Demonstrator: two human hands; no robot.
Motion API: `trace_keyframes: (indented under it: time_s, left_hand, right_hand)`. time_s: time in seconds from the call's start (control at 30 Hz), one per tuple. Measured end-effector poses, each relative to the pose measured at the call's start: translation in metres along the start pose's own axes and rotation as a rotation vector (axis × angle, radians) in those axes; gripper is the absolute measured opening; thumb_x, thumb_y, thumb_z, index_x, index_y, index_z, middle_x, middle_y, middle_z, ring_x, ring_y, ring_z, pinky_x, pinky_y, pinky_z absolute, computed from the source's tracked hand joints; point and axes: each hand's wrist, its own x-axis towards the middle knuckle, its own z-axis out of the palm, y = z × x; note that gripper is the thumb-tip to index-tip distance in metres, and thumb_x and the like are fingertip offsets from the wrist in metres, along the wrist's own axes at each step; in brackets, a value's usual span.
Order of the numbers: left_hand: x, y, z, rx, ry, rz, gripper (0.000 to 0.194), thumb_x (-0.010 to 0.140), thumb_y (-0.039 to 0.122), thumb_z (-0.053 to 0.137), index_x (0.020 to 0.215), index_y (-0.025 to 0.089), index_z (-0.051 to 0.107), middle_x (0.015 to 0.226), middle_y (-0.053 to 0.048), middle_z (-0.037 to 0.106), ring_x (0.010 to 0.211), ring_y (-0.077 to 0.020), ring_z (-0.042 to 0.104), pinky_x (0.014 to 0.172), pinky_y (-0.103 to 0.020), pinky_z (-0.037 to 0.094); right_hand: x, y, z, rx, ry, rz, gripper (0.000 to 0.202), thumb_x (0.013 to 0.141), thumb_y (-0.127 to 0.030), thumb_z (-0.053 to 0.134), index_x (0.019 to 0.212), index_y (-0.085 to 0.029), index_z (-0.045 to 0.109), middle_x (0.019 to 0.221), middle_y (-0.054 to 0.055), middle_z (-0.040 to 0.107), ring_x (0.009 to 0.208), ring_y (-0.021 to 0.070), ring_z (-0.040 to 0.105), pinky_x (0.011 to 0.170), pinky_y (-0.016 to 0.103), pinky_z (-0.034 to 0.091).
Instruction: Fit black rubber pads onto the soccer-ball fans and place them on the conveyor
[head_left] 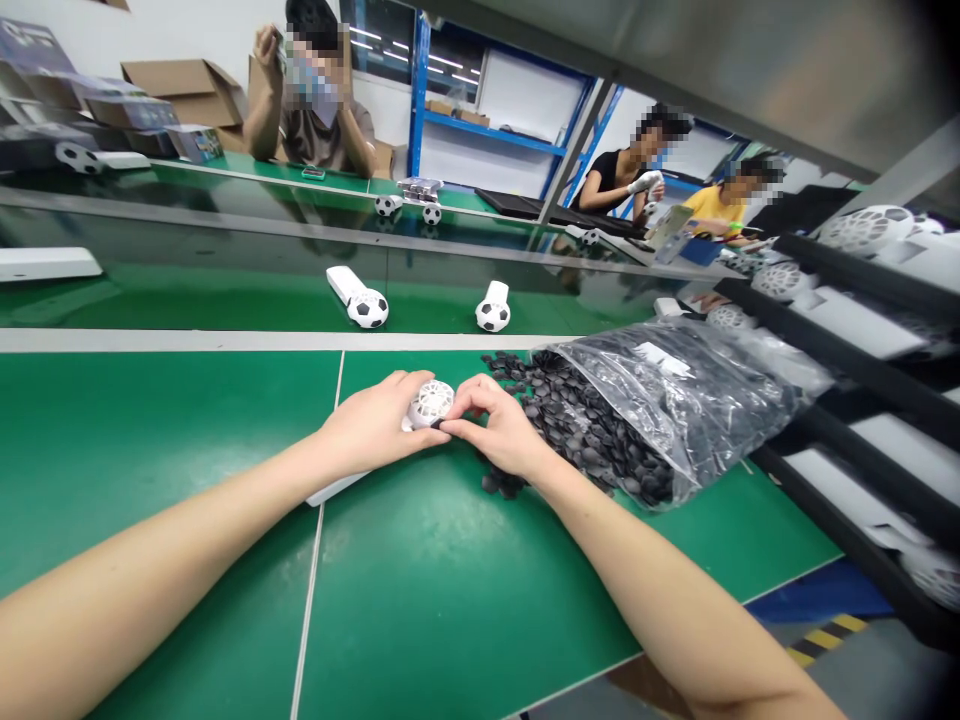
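Observation:
My left hand (375, 420) is wrapped round a white device with a ball-shaped openwork head (433, 401). Its long white handle (337, 488) sticks out beneath my palm, low over the green bench. At the lower right of the ball, my right hand (491, 425) has thumb and forefinger pinched together, touching its edge. A small dark piece shows at those fingertips, mostly hidden. Just right of that hand, loose black pieces (592, 425) spill from the mouth of a clear plastic bag (697, 390) lying on its side.
Beyond the pale strip lie two white devices with black-patched football heads (367, 308) (493, 316). A dark rack (847, 330) holding more white devices stands at the right. Across the line, several people (322, 120) sit working. Cardboard boxes (184, 90) stand at the back left.

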Motion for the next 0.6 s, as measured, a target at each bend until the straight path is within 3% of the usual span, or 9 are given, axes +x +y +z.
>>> trace_keyframes:
  time_s: [0.1,0.23,0.33,0.6]
  left_hand:
    - [0.0,0.0021,-0.0034,-0.01,-0.016,0.001,0.06,0.074,0.056,0.049,0.123,0.022,0.041,0.123,-0.009,0.051,0.103,-0.0284,0.055,0.078,-0.038,0.047]
    - [0.0016,0.0023,-0.0042,-0.019,-0.009,0.027,0.054,0.075,0.052,0.051,0.119,0.023,0.044,0.117,-0.008,0.054,0.1,-0.0267,0.056,0.078,-0.036,0.046]
    - [0.0041,0.0,-0.0013,-0.027,0.024,0.041,0.052,0.073,0.053,0.053,0.115,0.023,0.046,0.111,-0.007,0.056,0.097,-0.0256,0.056,0.077,-0.035,0.046]
    - [0.0063,0.0049,-0.0015,0.03,0.03,0.015,0.045,0.073,0.053,0.05,0.107,0.024,0.048,0.102,-0.005,0.058,0.087,-0.0241,0.058,0.065,-0.032,0.045]
  right_hand:
    - [0.0003,0.0041,0.0017,-0.012,0.034,0.018,0.012,0.071,-0.022,0.067,0.072,-0.018,0.055,0.092,0.002,0.052,0.093,0.0151,0.052,0.077,0.028,0.045]
    - [-0.0001,0.0075,0.0028,0.082,-0.012,0.085,0.028,0.072,-0.026,0.065,0.093,-0.02,0.048,0.118,0.008,0.049,0.107,0.0175,0.051,0.08,0.03,0.047]
    - [0.0003,0.0098,0.0029,0.127,-0.067,0.065,0.034,0.076,-0.024,0.061,0.105,-0.02,0.043,0.114,0.008,0.054,0.104,0.0158,0.054,0.083,0.031,0.047]
    - [0.0023,0.0043,0.001,-0.007,-0.062,0.036,0.032,0.077,-0.024,0.059,0.107,-0.02,0.046,0.11,0.006,0.057,0.101,0.0159,0.055,0.081,0.03,0.047]
